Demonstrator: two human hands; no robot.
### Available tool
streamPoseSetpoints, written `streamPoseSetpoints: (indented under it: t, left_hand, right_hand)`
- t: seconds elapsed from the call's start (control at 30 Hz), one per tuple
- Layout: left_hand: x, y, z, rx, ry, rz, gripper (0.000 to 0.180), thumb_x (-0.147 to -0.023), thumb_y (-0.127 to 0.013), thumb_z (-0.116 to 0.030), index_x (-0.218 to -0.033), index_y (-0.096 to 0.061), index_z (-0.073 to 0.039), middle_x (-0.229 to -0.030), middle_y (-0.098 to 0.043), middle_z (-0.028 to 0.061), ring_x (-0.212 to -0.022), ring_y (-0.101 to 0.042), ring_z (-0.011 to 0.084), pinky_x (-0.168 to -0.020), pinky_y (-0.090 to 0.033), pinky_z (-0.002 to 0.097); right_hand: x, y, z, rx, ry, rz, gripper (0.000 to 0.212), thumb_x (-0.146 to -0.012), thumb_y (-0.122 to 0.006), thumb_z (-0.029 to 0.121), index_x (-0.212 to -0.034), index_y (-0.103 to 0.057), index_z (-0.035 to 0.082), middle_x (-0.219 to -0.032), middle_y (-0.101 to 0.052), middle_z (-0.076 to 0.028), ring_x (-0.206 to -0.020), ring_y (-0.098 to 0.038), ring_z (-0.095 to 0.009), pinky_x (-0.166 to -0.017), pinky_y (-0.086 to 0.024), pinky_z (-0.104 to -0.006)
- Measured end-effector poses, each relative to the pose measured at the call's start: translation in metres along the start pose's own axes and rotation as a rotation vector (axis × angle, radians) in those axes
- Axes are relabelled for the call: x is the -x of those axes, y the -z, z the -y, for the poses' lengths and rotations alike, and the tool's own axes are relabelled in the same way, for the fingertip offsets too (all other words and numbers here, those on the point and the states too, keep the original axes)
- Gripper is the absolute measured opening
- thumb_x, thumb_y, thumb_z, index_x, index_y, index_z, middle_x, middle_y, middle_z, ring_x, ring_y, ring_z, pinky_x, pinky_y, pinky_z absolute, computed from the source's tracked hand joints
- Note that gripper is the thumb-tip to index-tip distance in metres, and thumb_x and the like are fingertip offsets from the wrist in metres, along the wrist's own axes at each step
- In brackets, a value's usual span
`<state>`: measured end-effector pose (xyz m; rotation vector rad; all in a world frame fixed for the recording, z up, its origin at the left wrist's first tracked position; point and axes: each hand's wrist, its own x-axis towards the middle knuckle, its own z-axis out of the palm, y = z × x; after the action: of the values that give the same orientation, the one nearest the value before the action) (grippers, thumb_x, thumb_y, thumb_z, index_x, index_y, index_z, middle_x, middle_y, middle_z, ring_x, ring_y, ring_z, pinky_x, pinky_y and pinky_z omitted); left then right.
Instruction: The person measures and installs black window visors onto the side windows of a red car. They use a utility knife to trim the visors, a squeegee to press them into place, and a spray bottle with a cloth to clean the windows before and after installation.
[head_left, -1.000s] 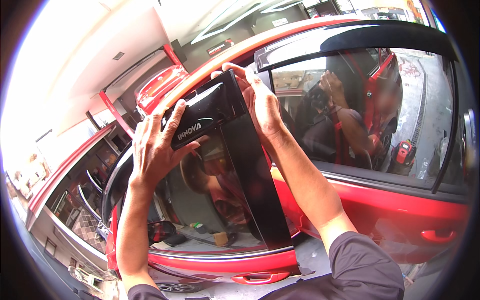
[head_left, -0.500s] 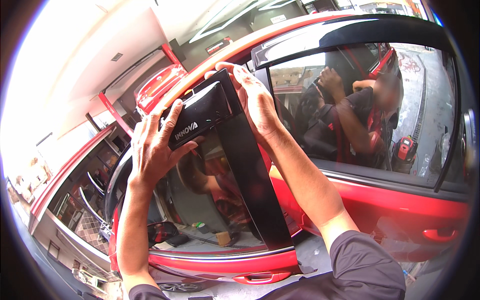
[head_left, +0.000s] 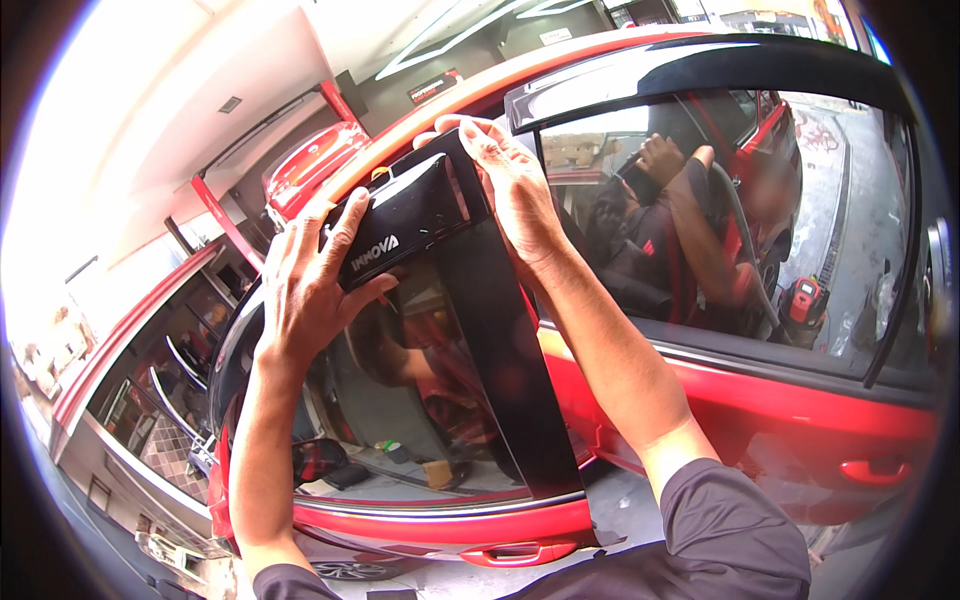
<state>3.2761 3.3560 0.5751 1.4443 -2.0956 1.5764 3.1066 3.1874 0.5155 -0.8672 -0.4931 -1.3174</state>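
A glossy black window visor (head_left: pixel 418 212) runs along the top of the open red car door (head_left: pixel 430 528), over its dark glass (head_left: pixel 400 400). My left hand (head_left: pixel 308 285) clasps the visor's left part, fingers over its face and upper edge, thumb under its lower edge. A small yellow-orange tab (head_left: pixel 380 176) shows at the upper edge, near the left fingertips. Around the door frame's upper right corner, beside the visor's end, is my right hand (head_left: pixel 515 190). Its fingers curl over the edge and their far side is hidden.
Close on the right stands another red door (head_left: pixel 720 410) with its own black visor (head_left: pixel 760 60) above the window. Arms and a red-and-black machine (head_left: pixel 803 300) show in that glass. Behind, another red car (head_left: pixel 315 165) sits near a red lift post (head_left: pixel 225 220).
Both hands stay on the door and visor with only a slight shift. The right fingers have settled a little further over the corner. The view has moved slightly.
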Motion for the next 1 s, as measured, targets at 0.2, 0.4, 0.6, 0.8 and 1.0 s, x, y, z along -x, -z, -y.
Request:
streamPoseSetpoints:
  t: [0.2,0.4,0.6,0.8,1.0]
  left_hand:
    - [-0.001,0.002,-0.001,-0.013,-0.004,-0.001,0.09,-0.075,-0.082,-0.049,-0.151,-0.05,-0.014,-0.134,-0.056,0.0214,-0.117,-0.058,0.0405,-0.1,-0.047,0.0519]
    - [-0.002,0.002,0.001,-0.014,-0.057,-0.038,0.09,-0.076,-0.08,-0.048,-0.151,-0.049,-0.01,-0.13,-0.058,0.0192,-0.108,-0.06,0.0388,-0.096,-0.049,0.0492]
    - [0.0,0.0,0.0,-0.007,-0.04,-0.033,0.091,-0.075,-0.082,-0.046,-0.151,-0.049,-0.011,-0.131,-0.058,0.0183,-0.109,-0.059,0.0381,-0.095,-0.049,0.0491]
    - [0.002,-0.005,0.0,0.02,-0.006,-0.031,0.091,-0.075,-0.081,-0.052,-0.153,-0.05,-0.017,-0.13,-0.056,0.0207,-0.121,-0.056,0.0401,-0.101,-0.047,0.0538]
    - [0.004,-0.008,0.001,0.025,-0.005,-0.053,0.091,-0.074,-0.081,-0.052,-0.153,-0.05,-0.018,-0.132,-0.055,0.0202,-0.122,-0.055,0.0398,-0.102,-0.045,0.0543]
  right_hand:
    - [0.002,-0.001,0.002,-0.027,0.0,0.013,0.021,-0.107,-0.056,0.018,-0.117,-0.067,0.002,-0.104,-0.07,-0.003,-0.091,-0.067,-0.008,-0.081,-0.056,-0.0234]
    - [0.0,0.001,0.003,-0.071,-0.033,0.011,0.021,-0.108,-0.054,0.017,-0.116,-0.067,0.002,-0.101,-0.071,-0.004,-0.089,-0.068,-0.009,-0.079,-0.057,-0.0247]
    - [-0.001,0.002,0.001,-0.075,-0.039,0.018,0.022,-0.108,-0.054,0.019,-0.117,-0.066,0.002,-0.103,-0.07,-0.006,-0.089,-0.069,-0.012,-0.078,-0.058,-0.0255]
    - [0.004,-0.002,-0.002,-0.128,-0.024,0.027,0.021,-0.105,-0.061,0.021,-0.117,-0.066,0.004,-0.104,-0.07,-0.006,-0.09,-0.069,-0.012,-0.078,-0.059,-0.0277]
    - [0.002,0.005,-0.007,-0.042,-0.005,0.064,0.03,-0.106,-0.058,0.029,-0.124,-0.062,0.006,-0.116,-0.07,-0.01,-0.1,-0.07,-0.016,-0.085,-0.06,-0.0315]
